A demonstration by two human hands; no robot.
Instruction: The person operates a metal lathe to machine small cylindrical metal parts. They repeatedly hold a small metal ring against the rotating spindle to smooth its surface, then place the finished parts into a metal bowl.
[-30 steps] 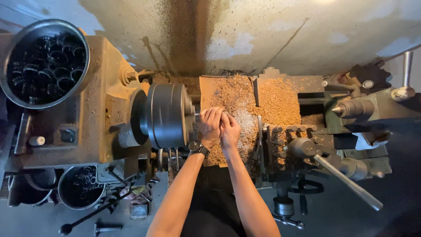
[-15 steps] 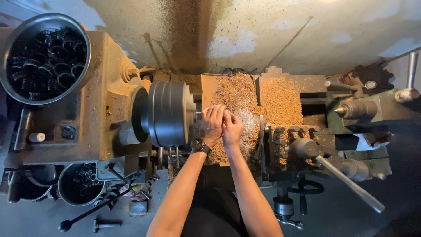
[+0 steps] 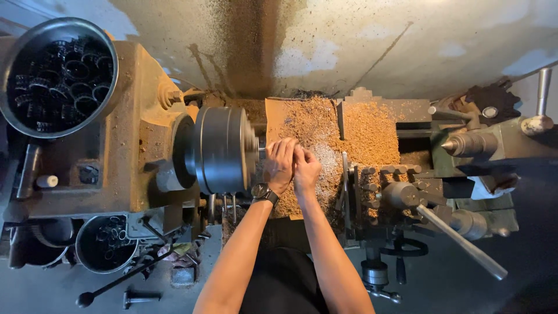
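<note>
I look down on a metal lathe covered in brown chips. My left hand (image 3: pixel 280 164), with a wristwatch on the wrist, is at the face of the dark round chuck (image 3: pixel 224 150), fingers curled around something small there. My right hand (image 3: pixel 305 170) is pressed against the left one, fingers bent in toward the same spot. What the fingers grip is hidden by the hands. The chip-strewn carriage (image 3: pixel 325 134) lies right under and beyond both hands.
A large round metal bowl (image 3: pixel 58 75) of dark ring-shaped parts sits on the headstock at top left. A smaller tub (image 3: pixel 106 244) of rings stands at lower left. The tailstock (image 3: pixel 494 142) and a long lever handle (image 3: pixel 459 241) are at the right.
Both hands stay together at the chuck face; they have shifted only slightly. The view has drifted a little.
</note>
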